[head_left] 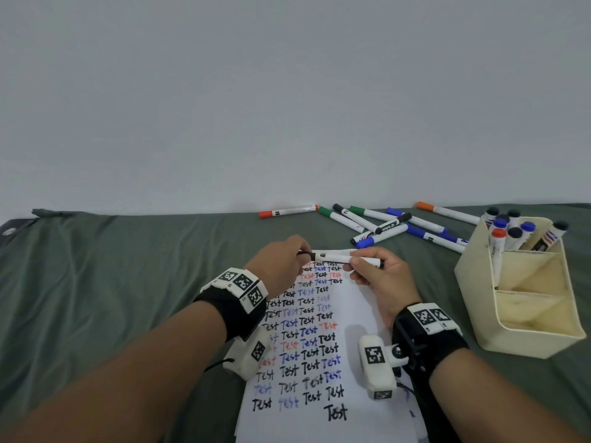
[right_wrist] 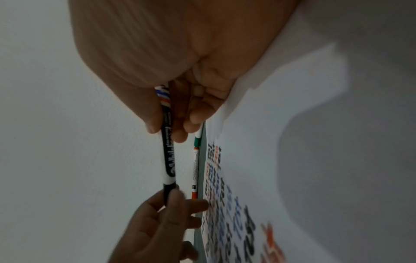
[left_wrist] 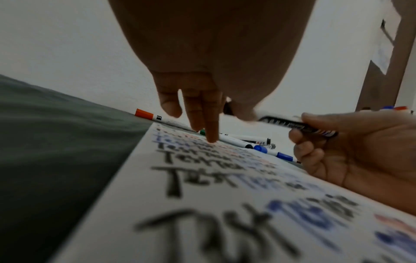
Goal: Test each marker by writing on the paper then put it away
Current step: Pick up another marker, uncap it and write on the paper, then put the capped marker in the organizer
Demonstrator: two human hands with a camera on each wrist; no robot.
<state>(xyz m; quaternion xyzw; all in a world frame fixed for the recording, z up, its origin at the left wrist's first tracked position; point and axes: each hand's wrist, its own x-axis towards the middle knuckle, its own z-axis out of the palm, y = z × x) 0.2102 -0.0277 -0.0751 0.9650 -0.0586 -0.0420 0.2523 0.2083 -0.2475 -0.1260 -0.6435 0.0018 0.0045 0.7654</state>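
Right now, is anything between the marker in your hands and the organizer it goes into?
Nothing visible. The marker is held over the paper by both hands; the stretch of cloth toward the organizer lies bare. The loose markers lie farther back.

Plain room, likely a home: bare white wall (head_left: 287,91), cloth-covered table (head_left: 96,266), wooden door (left_wrist: 382,71).

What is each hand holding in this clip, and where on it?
Both hold one black marker: the left hand pinches its black cap end, the right hand grips the white barrel near the other end.
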